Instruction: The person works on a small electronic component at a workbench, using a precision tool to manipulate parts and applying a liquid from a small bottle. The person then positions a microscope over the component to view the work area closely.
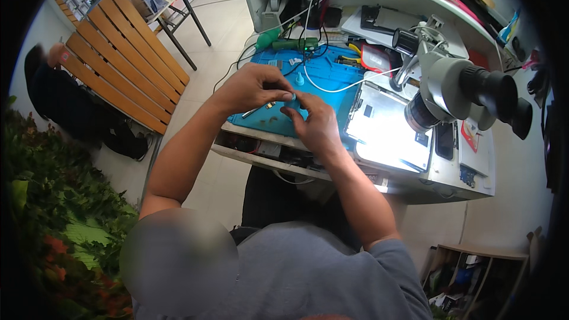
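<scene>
Both of my hands meet above the front of a blue work mat. Between them is a small teal container, mostly covered by the fingers. My left hand pinches at its top with thumb and fingertips. My right hand closes around its side, thumb toward me. Just beyond the fingers, a teal cone-shaped cap stands upright on the mat. A thin metal tool lies by my left hand, partly hidden.
Right of the mat lies an opened silver laptop chassis, brightly lit. A microscope overhangs it. A green screwdriver-like handle, cables and yellow-handled pliers lie at the back. A person sits by a slatted wooden bench at left.
</scene>
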Motion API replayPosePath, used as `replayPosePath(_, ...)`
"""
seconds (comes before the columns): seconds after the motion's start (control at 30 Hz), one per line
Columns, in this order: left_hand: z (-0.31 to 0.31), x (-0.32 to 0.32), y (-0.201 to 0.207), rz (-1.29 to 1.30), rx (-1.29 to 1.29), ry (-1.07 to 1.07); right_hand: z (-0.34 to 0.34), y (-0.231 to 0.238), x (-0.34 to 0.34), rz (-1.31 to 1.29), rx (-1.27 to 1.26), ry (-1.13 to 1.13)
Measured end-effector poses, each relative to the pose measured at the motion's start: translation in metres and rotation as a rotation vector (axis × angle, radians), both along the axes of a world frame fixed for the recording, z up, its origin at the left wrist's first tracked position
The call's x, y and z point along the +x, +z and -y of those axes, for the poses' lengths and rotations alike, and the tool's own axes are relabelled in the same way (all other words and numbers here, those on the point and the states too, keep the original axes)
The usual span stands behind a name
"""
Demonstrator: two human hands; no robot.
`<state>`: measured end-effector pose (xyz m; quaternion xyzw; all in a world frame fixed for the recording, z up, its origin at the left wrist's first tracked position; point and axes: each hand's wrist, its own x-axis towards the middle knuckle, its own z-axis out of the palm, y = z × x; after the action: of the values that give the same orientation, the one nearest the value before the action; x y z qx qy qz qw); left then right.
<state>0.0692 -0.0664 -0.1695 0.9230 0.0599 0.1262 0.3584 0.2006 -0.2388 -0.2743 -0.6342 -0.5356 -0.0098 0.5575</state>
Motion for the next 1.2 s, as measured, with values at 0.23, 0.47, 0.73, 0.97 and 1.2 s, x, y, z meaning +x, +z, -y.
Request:
replayPosePath(0.23, -0.013, -0.004, -0.043, 0.081, 0.161, 0.128, 0.040, 0.036, 0.001, -0.029, 0.052, -0.109)
replayPosePath(0.47, -0.005, 0.010, -0.069, 0.008, 0.402, 0.060, 0.056, 0.029, 0.000, -0.012, 0.010, -0.116)
replayPosePath(0.73, -0.005, 0.005, -0.044, -0.069, 0.029, 0.214, 0.042, 0.020, 0.000, -0.022, -0.092, -0.129)
replayPosePath(0.97, 0.013, 0.007, -0.029, 0.388, -0.544, 0.033, 0.021, 0.018, -0.001, 0.002, -0.100, -0.141)
replayPosePath(1.2, 0.023, 0.017, -0.034, 0.315, -0.521, 0.059, 0.013, 0.006, 0.002, 0.015, -0.122, -0.169)
